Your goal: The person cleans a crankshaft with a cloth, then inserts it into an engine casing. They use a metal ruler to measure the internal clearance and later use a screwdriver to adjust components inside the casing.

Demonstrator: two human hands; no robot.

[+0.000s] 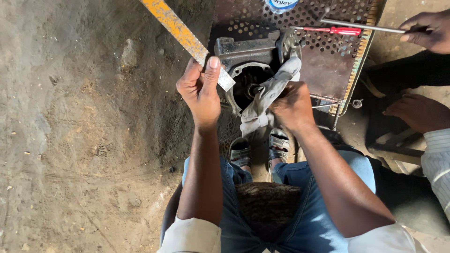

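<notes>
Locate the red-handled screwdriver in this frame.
In the head view, the screwdriver lies at upper right on the perforated plate, just beyond the metal housing.

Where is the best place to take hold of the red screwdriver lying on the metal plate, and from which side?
Probably the red handle, from above: the screwdriver lies flat on the perforated plate, handle pointing right. Another person's hand holds a thin rod very close beside it.

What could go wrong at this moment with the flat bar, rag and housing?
The left hand grips the flat yellow bar near its lower end; the long upper part might swing. The rag in the right hand may snag in the metal housing. A co-worker's hand is nearby.
</notes>
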